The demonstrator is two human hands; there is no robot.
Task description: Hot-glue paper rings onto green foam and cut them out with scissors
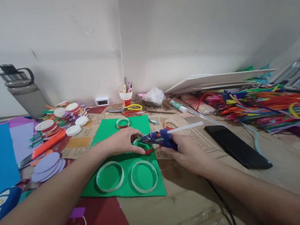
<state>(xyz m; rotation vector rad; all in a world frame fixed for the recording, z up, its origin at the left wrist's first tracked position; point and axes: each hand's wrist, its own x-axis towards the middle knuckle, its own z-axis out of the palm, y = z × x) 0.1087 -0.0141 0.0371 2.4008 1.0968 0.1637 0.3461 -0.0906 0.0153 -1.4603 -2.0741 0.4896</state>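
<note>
A blue hot glue gun (161,137) with a white glue stick in its back is gripped by my right hand (187,151). Its nozzle points left, at a red-and-white ring (148,151) on a green sheet (128,195). My left hand (127,142) holds that ring between thumb and fingers. Nearer to me on the sheet lie two pale rings, one on the left (110,177) and one on the right (144,176). Another small ring (122,123) sits at the sheet's far edge. My left hand partly hides the sheet's middle.
A black phone (236,146) and colourful pipe cleaners (263,105) lie on the right. Left are an orange cutter (49,143), purple discs (46,163), a blue tape dispenser (5,204) and a bottle (26,94). A pen cup (126,97) and yellow-handled scissors (134,107) stand beyond the sheet.
</note>
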